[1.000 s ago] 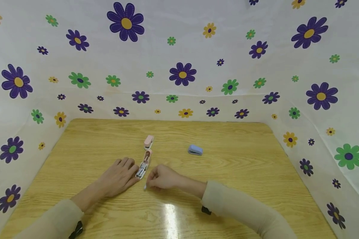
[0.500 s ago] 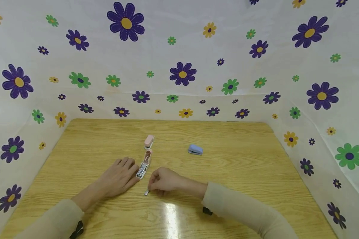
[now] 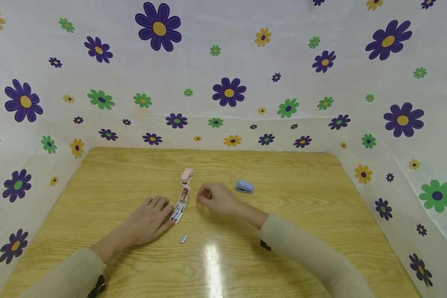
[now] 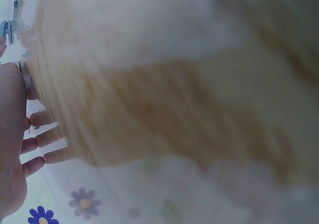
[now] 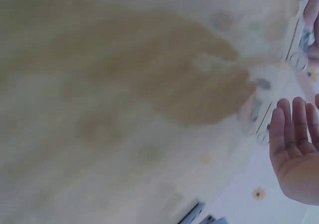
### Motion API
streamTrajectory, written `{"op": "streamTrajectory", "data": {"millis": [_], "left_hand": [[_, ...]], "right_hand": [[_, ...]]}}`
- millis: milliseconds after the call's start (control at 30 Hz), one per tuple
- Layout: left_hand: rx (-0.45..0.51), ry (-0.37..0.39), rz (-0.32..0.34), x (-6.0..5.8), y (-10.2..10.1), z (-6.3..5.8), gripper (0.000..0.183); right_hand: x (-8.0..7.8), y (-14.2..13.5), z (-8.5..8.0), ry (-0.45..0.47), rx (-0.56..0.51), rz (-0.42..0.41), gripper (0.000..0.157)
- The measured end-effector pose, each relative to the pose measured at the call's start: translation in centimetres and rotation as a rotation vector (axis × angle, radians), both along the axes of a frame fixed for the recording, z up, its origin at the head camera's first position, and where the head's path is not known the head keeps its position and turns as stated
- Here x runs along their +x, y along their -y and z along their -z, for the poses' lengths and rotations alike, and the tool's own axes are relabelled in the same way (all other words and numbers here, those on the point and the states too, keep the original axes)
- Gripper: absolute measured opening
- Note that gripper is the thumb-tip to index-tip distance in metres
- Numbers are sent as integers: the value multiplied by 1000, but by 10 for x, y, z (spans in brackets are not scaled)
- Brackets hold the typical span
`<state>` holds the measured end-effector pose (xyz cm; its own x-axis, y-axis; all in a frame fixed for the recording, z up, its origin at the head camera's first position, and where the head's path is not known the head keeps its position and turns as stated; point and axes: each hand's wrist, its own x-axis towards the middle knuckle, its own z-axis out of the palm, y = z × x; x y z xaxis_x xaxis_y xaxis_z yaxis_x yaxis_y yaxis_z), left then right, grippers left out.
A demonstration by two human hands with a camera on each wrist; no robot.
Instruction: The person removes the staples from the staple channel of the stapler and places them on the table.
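Note:
A pink-and-white stapler (image 3: 179, 207) lies opened out on the table, its metal staple channel exposed. My left hand (image 3: 149, 219) rests beside it and holds its near end with thumb and index finger. A small silver strip of staples (image 3: 184, 239) lies on the wood nearer to me. My right hand (image 3: 219, 198) hovers to the right of the stapler, fingers loosely bent, with nothing visible in them. In the right wrist view, the right hand's fingers (image 5: 299, 129) show at the right edge. The left wrist view catches the left hand's fingers (image 4: 50, 139) at its left side.
Beyond the opened stapler stands a second pink stapler (image 3: 186, 176). A blue stapler (image 3: 244, 186) sits to the right of it. Flower-print cloth (image 3: 193, 74) walls in the wooden table (image 3: 301, 178) at the back and both sides.
My right hand has drawn the staple strip slightly toward me, let go of it on the table, and moved up and away beside the stapler. The left hand has stayed put.

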<state>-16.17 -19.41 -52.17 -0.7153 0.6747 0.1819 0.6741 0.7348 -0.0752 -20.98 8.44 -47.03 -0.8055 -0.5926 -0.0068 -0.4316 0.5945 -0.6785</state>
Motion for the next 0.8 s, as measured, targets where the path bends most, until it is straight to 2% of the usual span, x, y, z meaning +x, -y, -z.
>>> {"op": "streamTrajectory", "data": {"millis": [233, 333, 500, 800], "left_hand": [[13, 0, 8, -1, 0, 3, 33], [16, -13, 16, -1, 0, 5, 32], [9, -24, 15, -1, 1, 6, 33], [11, -13, 15, -2, 1, 6, 32]], "right_hand": [[-25, 3, -2, -296, 204, -39, 26], [-34, 6, -2, -378, 300, -66, 33], [-49, 12, 1, -441, 396, -104, 42], [-69, 25, 9, -496, 485, -132, 56]]}}
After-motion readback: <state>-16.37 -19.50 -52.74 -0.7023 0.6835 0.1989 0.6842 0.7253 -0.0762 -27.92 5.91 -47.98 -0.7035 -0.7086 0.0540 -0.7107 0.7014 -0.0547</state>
